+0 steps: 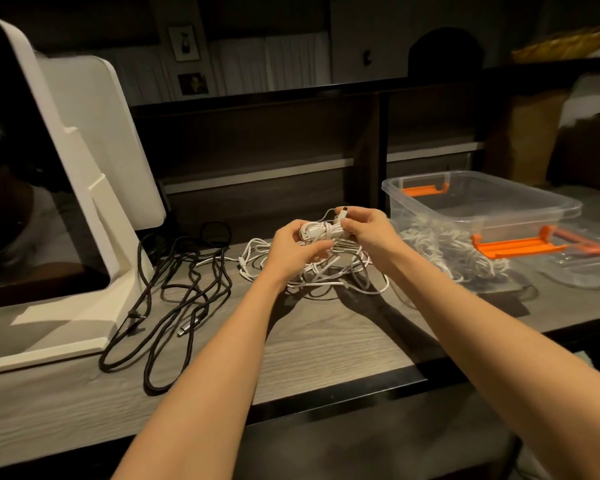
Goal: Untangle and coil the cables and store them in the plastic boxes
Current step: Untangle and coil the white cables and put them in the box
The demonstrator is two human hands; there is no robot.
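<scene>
A small coiled white cable (321,232) is held above the desk between both hands. My left hand (297,245) grips its left end, where a USB plug shows. My right hand (368,226) pinches the right end, and another plug sticks up above the fingers. Below them a tangle of white cables (329,275) lies on the wooden desk. Loose black cables (181,292) sprawl to the left. A clear plastic box (482,202) with orange latches stands at the right, with white cables inside.
A white monitor stand (94,216) and its dark screen fill the left side. A clear lid (582,265) with an orange latch lies right of the box. Dark shelves run behind the desk. The desk's front edge is close below my forearms.
</scene>
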